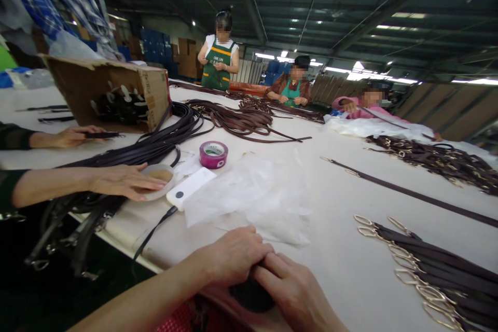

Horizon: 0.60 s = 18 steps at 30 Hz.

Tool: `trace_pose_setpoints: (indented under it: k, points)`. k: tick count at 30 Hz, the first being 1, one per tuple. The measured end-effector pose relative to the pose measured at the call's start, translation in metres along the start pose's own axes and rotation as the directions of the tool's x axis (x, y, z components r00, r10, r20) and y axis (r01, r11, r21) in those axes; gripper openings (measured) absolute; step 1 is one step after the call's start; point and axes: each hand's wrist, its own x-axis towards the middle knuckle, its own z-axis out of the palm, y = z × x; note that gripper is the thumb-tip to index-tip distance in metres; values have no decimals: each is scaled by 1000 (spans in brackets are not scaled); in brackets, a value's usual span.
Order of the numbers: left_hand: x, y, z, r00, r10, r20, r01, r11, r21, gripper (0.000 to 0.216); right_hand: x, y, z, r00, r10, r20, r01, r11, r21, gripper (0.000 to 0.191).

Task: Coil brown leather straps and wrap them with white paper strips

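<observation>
Large workshop hall. Dark metal roof trusses (350, 5) overhead, strip lights (400, 14) glowing at 1 to 2 o'clock. Long white worktable (350, 270) fills the middle ground. Stacked blue crates (155, 46) and cardboard boxes (187, 57) against the far wall at 11 o'clock. Brown panels (447, 109) lean at 3 o'clock.

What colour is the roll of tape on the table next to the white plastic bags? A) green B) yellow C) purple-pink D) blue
C: the roll of tape has a purple-pink outer band and lies flat on the table, just behind the crumpled plastic bags and near the pile of dark straps.
</observation>
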Motion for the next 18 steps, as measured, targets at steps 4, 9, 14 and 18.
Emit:
trace_pose_setpoints:
  k: [4,9,14,18]
  points:
    - [-1,-8,5,999,23,-44,-25,998,-52,16,8,1,-8,982,-130,140,154,972,-176,18]
    - [-1,-18,13,995,22,-97,-35,991,-133,20,15,1,-8,958,-153,242,206,955,-212,16]
    - [0,-21,14,994,32,-104,-47,989,-141,19,10,3,5,981,-140,134,169,955,-244,15]
    - [-2,-20,15,991,53,-122,-68,990,-123,18,-1,13,13,990,-134,-43,130,988,-79,13]
